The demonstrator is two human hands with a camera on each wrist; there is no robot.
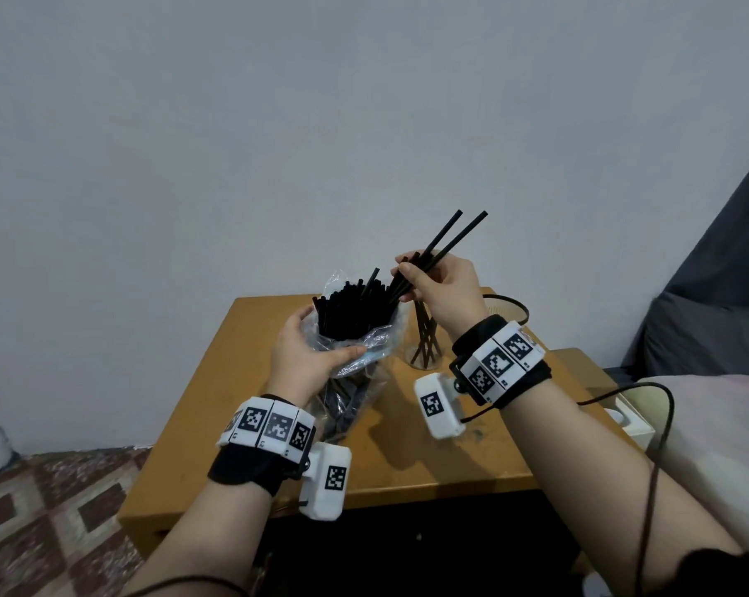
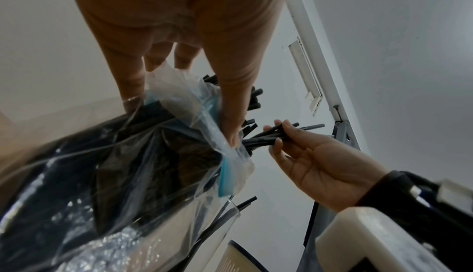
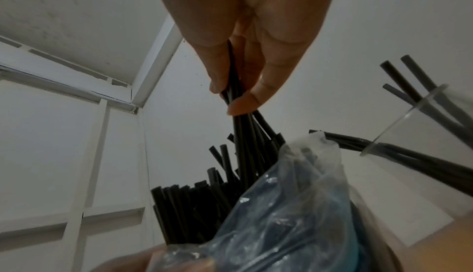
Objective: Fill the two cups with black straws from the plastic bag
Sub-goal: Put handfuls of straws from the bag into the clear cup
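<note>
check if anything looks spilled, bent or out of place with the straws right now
Nothing stands out. The left hand holds the plastic bag upright, the right hand pinches a few black straws above it, and the clear cup stands on the table with straws inside. No loose straws show.

No readable words, brands or numbers in any view. Only signs: black-and-white square code markers on the left wristband (image 1: 269, 425), the right wristband (image 1: 500, 359) and the two white camera housings, at 7 and 4 o'clock from the bag. Small marks beneath the wristband markers too tiny to read. Faint print on the cream object (image 1: 500, 311) at 2 o'clock, illegible.
</note>
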